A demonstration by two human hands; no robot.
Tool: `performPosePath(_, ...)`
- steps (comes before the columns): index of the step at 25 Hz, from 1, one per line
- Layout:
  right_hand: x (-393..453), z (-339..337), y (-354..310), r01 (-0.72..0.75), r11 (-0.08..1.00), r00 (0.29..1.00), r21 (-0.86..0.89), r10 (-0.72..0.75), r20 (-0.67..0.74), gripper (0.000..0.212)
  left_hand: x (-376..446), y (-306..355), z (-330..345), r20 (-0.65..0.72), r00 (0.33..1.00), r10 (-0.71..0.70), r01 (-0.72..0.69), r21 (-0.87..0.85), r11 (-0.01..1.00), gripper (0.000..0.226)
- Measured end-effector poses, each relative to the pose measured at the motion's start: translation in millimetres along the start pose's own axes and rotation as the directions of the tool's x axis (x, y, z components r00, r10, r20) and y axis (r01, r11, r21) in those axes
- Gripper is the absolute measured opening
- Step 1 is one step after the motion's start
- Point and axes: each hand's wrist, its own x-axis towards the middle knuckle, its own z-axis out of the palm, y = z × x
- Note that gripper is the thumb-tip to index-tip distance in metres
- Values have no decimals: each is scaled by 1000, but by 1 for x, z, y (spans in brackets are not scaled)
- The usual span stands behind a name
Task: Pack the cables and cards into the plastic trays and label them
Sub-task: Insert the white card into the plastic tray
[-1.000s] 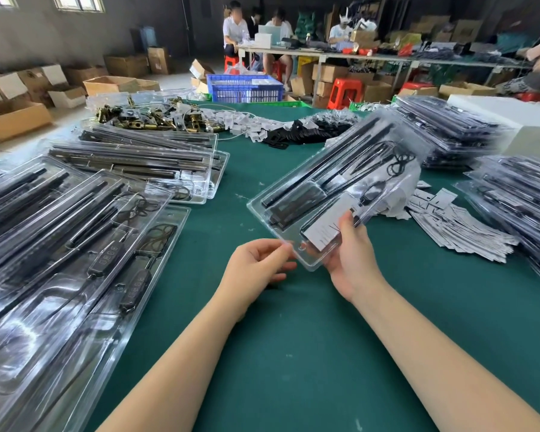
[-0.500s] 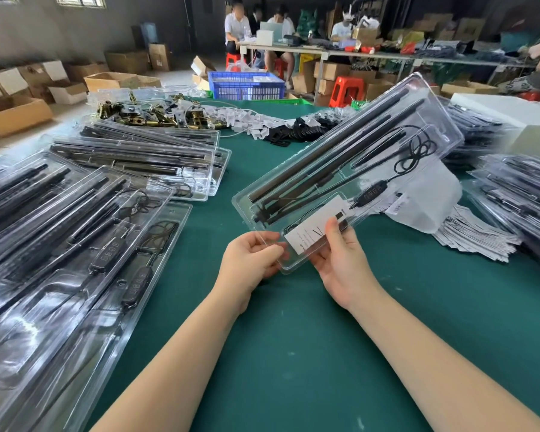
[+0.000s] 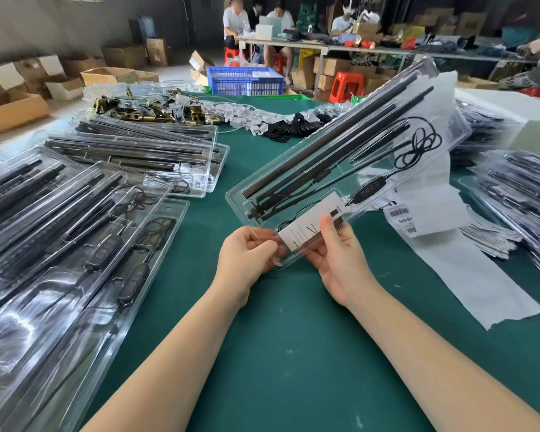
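I hold a clear plastic tray (image 3: pixel 293 169) tilted up above the green table, far end raised to the right. Inside lie black rods (image 3: pixel 331 135), a coiled black cable (image 3: pixel 421 145) with an inline switch (image 3: pixel 368 192) and a white card (image 3: pixel 312 222). My left hand (image 3: pixel 247 254) pinches the tray's near corner. My right hand (image 3: pixel 337 257) grips the near end from below, thumb pressing on the card. A white strip of label backing (image 3: pixel 468 269) with a barcode label (image 3: pixel 401 219) hangs behind the tray down to the table.
Filled trays lie stacked at the left (image 3: pixel 75 238), the back left (image 3: pixel 144 151) and the right edge (image 3: pixel 518 194). Loose white cards (image 3: pixel 487 238) lie at the right. Brass clamps (image 3: pixel 144 109) and black parts (image 3: pixel 293 126) sit at the back. People work at a far table.
The tray has risen and tipped steeper toward me. My left hand closed onto its near corner. The white label strip came into view behind the tray.
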Motion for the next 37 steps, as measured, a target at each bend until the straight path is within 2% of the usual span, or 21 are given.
performPosePath(5, 0, 0, 1, 16, 1000, 1000, -20, -16, -3, 15, 0, 1, -1, 21, 1000, 2, -1, -30, 1000, 19)
performPosePath(8, 0, -2, 0, 4, 1000, 1000, 4, -4, 5, 16, -1, 2, -5, 106, 994, 12, -8, -37, 999, 20)
performPosePath(10, 0, -3, -1, -13, 1000, 1000, 5, 13, 21, 18, -2, 2, -7, 164, 986, -11, 28, -107, 994, 23)
performPosePath(13, -3, -1, 1, -8, 992, 997, -129, 18, 78, 16, -4, 4, -8, 257, 966, 31, 39, -262, 964, 34)
performPosePath(15, -2, 0, -2, -13, 965, 997, -260, 32, 67, 32, -3, 8, -11, 247, 968, 42, 49, -348, 936, 27)
performPosePath(17, 6, -5, -14, -72, 977, 997, -201, 70, -16, 50, -3, 13, -16, 195, 980, -26, 97, -368, 925, 17)
performPosePath(19, 19, -24, -36, -75, 996, 982, 40, 81, -172, 55, -2, 15, -18, 137, 984, -113, 157, -378, 913, 14)
performPosePath(21, 31, -52, -62, 38, 968, 926, 246, 59, -373, 52, 0, 16, -18, 94, 983, -160, 184, -363, 913, 12)
performPosePath(23, 38, -79, -82, 130, 950, 864, 283, 31, -502, 36, -1, 16, -17, 73, 981, -182, 196, -368, 909, 10)
performPosePath(25, 41, -98, -92, 171, 963, 844, 207, -34, -535, 23, -2, 17, -18, 55, 975, -217, 220, -416, 883, 9)
performPosePath(28, 42, -103, -87, 143, 988, 871, 49, -103, -481, 33, -5, 22, -22, 69, 959, -274, 268, -528, 806, 7)
performPosePath(31, 44, -102, -80, 66, 998, 875, 6, -55, -481, 31, -8, 26, -26, 96, 953, -288, 285, -614, 736, 14)
performPosePath(35, 46, -107, -79, 8, 1000, 873, 28, 6, -487, 45, -9, 27, -31, 79, 958, -274, 247, -707, 662, 21)
performPosePath(36, 46, -106, -78, -7, 1000, 869, -24, -6, -494, 48, -8, 28, -31, 60, 961, -269, 229, -716, 659, 17)
performPosePath(37, 45, -103, -75, -9, 987, 869, -162, -73, -489, 50, -8, 28, -31, 34, 966, -257, 203, -714, 670, 12)
